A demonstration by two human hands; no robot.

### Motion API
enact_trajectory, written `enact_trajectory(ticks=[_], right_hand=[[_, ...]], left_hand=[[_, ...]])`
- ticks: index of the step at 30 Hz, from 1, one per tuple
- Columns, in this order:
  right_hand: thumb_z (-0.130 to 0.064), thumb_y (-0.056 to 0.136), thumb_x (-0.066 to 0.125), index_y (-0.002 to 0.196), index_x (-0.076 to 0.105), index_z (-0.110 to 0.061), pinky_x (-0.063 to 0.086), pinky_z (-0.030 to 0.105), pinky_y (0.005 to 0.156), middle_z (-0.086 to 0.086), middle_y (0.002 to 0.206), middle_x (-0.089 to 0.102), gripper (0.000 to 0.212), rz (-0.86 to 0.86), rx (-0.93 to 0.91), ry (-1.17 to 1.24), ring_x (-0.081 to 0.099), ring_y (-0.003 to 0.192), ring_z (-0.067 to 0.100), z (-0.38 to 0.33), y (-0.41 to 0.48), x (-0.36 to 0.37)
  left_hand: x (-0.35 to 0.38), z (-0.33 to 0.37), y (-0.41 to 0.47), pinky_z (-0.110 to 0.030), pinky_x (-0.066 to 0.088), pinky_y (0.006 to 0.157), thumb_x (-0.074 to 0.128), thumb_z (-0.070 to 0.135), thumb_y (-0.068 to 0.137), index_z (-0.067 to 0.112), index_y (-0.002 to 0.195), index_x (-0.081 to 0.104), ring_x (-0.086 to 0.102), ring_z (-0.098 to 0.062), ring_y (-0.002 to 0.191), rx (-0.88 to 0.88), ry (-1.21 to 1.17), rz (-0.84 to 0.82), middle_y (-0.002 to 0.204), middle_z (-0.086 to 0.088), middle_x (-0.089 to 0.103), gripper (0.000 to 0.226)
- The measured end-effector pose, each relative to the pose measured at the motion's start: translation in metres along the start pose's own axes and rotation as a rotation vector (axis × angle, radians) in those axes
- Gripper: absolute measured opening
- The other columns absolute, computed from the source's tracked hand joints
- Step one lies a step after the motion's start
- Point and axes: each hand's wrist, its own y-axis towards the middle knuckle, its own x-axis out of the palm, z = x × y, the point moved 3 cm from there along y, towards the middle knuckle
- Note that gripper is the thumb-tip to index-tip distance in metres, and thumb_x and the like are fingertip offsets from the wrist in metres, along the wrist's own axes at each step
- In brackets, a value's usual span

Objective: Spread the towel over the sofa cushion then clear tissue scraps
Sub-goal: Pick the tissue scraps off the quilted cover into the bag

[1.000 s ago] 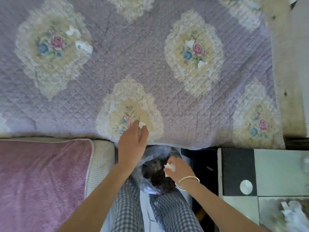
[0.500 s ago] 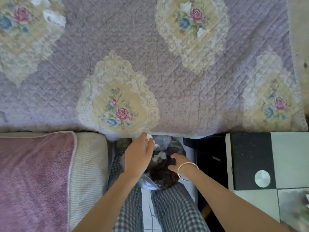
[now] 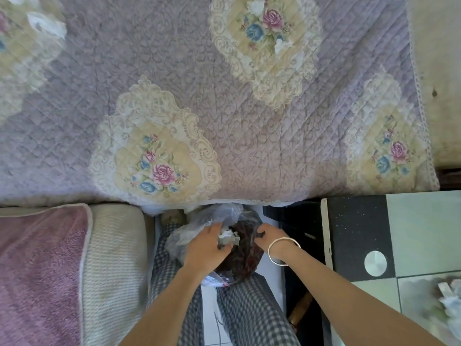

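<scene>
A pink towel (image 3: 37, 270) lies spread over the beige sofa cushion (image 3: 112, 258) at the lower left. My left hand (image 3: 204, 245) pinches a white tissue scrap (image 3: 228, 238) over the mouth of a clear plastic bag (image 3: 224, 213) that sits between my knees. My right hand (image 3: 270, 236), with a bangle on the wrist, grips the bag's right edge. More tissue scraps lie on the lilac quilted cover (image 3: 224, 101): one (image 3: 46, 24) at the upper left, two (image 3: 255, 6) (image 3: 282, 44) on the upper right flower patch.
A black and pale tiled surface (image 3: 356, 233) with a round metal disc (image 3: 375, 263) stands at the right. Crumpled white paper (image 3: 449, 300) lies at its lower right corner. The bag holds dark waste.
My left hand came down from the quilt's front edge to the bag's mouth with the scrap. My right hand let its white scrap go and took hold of the bag's edge.
</scene>
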Motion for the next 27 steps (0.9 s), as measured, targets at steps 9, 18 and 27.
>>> enact_trajectory(ticks=[9,18,27], right_hand=[[-0.026,0.097,0.046,0.138,0.036,-0.007,0.042,0.032,0.099,0.015,0.135,0.051,0.047,0.036,-0.092,0.007,0.051,0.122,0.03,-0.054,-0.031,-0.032],[-0.031,0.093,0.053,0.138,0.039,-0.013,0.043,0.033,0.101,0.01,0.129,0.057,0.05,0.354,-0.352,0.285,0.055,0.119,0.025,-0.153,-0.086,-0.141],[-0.027,0.093,0.054,0.137,0.04,-0.013,0.043,0.037,0.1,0.013,0.135,0.047,0.049,0.699,-0.369,0.235,0.055,0.117,0.03,-0.192,-0.046,-0.285]], left_hand=[[-0.071,0.013,-0.017,-0.03,0.035,0.105,0.048,0.041,0.092,0.023,0.147,0.019,0.03,-0.014,0.139,0.078,-0.103,0.113,0.152,0.004,0.027,0.065],[-0.218,0.056,-0.034,-0.033,0.041,0.103,0.057,0.035,0.088,0.023,0.14,0.035,0.046,-0.011,0.124,0.175,-0.389,0.433,0.141,0.005,0.044,0.057],[-0.36,0.098,0.033,-0.027,0.039,0.098,0.062,0.022,0.087,0.015,0.134,0.044,0.051,-0.014,0.117,0.323,-0.579,0.598,0.132,-0.004,0.052,0.051]])
